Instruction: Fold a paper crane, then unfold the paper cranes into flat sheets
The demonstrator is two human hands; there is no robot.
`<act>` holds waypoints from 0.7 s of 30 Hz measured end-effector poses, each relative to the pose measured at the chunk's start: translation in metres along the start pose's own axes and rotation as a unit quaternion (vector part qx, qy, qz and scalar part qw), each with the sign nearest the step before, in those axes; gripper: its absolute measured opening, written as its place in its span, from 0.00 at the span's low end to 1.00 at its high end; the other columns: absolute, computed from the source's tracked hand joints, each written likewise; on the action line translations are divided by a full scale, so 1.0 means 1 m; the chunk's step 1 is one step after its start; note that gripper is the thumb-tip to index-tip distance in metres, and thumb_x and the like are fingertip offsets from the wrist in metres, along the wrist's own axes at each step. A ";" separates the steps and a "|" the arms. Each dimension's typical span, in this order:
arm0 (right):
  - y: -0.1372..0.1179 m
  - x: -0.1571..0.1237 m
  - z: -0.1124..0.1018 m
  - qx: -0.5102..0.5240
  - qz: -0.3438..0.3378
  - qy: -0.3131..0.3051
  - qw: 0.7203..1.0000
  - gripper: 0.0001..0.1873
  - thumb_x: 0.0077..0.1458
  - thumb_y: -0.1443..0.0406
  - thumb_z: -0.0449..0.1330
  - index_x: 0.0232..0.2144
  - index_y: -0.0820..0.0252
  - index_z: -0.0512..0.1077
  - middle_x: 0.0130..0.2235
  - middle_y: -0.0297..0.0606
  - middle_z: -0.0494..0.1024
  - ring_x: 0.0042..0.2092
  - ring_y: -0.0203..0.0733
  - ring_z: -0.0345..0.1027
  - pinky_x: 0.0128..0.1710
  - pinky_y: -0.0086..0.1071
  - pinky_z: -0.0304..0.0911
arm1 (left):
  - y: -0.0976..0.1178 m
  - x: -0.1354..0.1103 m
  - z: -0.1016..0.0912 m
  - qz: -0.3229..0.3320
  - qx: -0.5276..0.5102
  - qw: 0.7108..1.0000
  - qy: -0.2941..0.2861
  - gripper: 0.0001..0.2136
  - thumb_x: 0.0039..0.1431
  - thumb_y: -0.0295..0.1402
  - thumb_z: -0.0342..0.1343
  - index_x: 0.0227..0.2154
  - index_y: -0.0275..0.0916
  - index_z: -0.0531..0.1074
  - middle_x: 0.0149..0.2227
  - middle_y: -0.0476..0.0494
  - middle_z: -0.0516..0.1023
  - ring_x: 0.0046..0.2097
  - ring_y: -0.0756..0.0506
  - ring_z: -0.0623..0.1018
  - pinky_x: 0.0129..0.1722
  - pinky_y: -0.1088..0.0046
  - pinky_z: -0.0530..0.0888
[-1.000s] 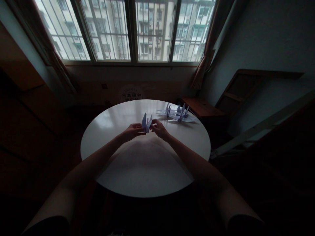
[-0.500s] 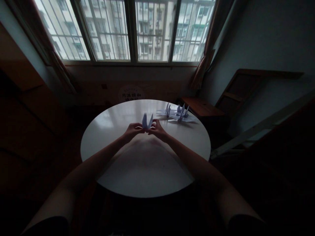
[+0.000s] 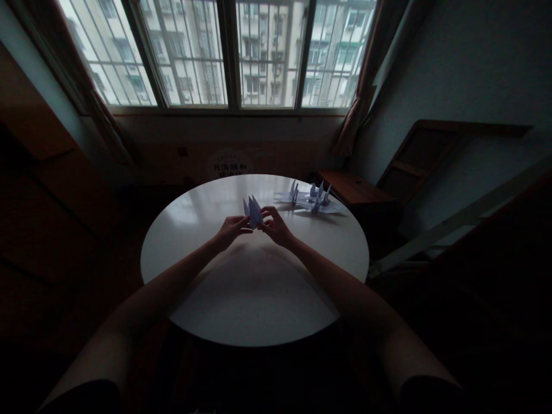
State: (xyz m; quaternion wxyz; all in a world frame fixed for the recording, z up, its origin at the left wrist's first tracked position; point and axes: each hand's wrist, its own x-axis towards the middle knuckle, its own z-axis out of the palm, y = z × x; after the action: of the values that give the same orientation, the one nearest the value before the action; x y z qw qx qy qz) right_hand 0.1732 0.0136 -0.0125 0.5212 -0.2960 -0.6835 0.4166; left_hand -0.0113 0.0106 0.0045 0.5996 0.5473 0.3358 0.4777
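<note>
A pale folded paper piece [image 3: 255, 214] with upright pointed flaps is held just above the round white table [image 3: 254, 305]. My left hand [image 3: 233, 231] pinches its left side between thumb and fingers. At its right edge, my right hand [image 3: 276, 226] grips it with bent fingers and thumb. The dim light hides the finer creases. Several finished paper cranes [image 3: 318, 200] stand with wings spread at the far right of the table, apart from my hands.
A barred window [image 3: 267, 57] lies beyond the table, above a box with printed characters [image 3: 230, 167]. To the right are a low wooden stool or bench [image 3: 356, 188] and a leaning wooden frame [image 3: 416, 155]. A cabinet [image 3: 34, 190] stands in shadow on the left.
The folded paper has turned between my hands, and a broad flap now faces me where two points were spread apart. My right fingers have shifted slightly on its edge. The cranes have stayed put.
</note>
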 end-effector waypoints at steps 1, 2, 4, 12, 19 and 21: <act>0.001 0.000 0.000 0.001 -0.004 -0.002 1.000 0.22 0.48 0.57 0.64 0.43 0.53 0.61 0.41 0.33 0.66 0.29 0.31 0.69 0.27 0.29 0.67 | -0.001 0.000 0.000 0.003 0.002 1.000 0.002 0.22 0.43 0.47 0.69 0.31 0.30 0.79 0.30 0.36 0.80 0.34 0.44 0.79 0.36 0.67 0.75; 0.001 0.000 0.000 -0.001 -0.009 -0.002 1.000 0.20 0.49 0.57 0.64 0.42 0.54 0.63 0.42 0.35 0.65 0.30 0.31 0.69 0.28 0.29 0.68 | -0.001 0.001 -0.001 0.005 0.004 1.000 0.003 0.22 0.43 0.47 0.69 0.31 0.30 0.79 0.31 0.37 0.80 0.34 0.44 0.79 0.36 0.67 0.75; 0.002 0.000 0.000 -0.016 -0.022 0.003 1.000 0.16 0.49 0.56 0.64 0.38 0.56 0.68 0.44 0.37 0.64 0.32 0.32 0.69 0.31 0.31 0.70 | -0.003 0.001 -0.002 0.014 0.004 1.000 0.009 0.20 0.41 0.45 0.70 0.30 0.31 0.79 0.30 0.38 0.80 0.33 0.45 0.79 0.36 0.68 0.75; -0.002 -0.003 -0.003 -0.073 -0.036 -0.051 0.995 0.07 0.49 0.63 0.65 0.23 0.60 0.74 0.52 0.43 0.60 0.47 0.42 0.67 0.40 0.37 0.73 | -0.001 0.004 -0.006 0.039 -0.042 0.996 0.067 0.17 0.44 0.42 0.69 0.28 0.31 0.76 0.29 0.41 0.78 0.35 0.44 0.78 0.39 0.65 0.73; 0.001 0.001 -0.009 -0.099 -0.040 0.045 0.993 0.20 0.50 0.66 0.62 0.47 0.53 0.70 0.51 0.42 0.60 0.42 0.39 0.70 0.38 0.38 0.72 | 0.004 0.004 -0.007 0.010 -0.038 0.998 0.039 0.15 0.45 0.41 0.67 0.26 0.34 0.75 0.26 0.43 0.76 0.29 0.48 0.75 0.30 0.73 0.69; 0.000 0.000 -0.010 -0.136 -0.049 0.057 0.988 0.26 0.48 0.64 0.66 0.51 0.51 0.68 0.54 0.43 0.58 0.43 0.41 0.69 0.40 0.40 0.71 | 0.005 0.002 -0.004 -0.003 -0.034 0.999 0.009 0.16 0.43 0.42 0.68 0.26 0.34 0.75 0.25 0.44 0.76 0.28 0.49 0.74 0.30 0.73 0.69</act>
State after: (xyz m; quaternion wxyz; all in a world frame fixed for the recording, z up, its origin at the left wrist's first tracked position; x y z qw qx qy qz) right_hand 0.1832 0.0166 -0.0118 0.5342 -0.3531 -0.7167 0.2763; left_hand -0.0155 0.0139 0.0086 0.6162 0.5215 0.3267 0.4915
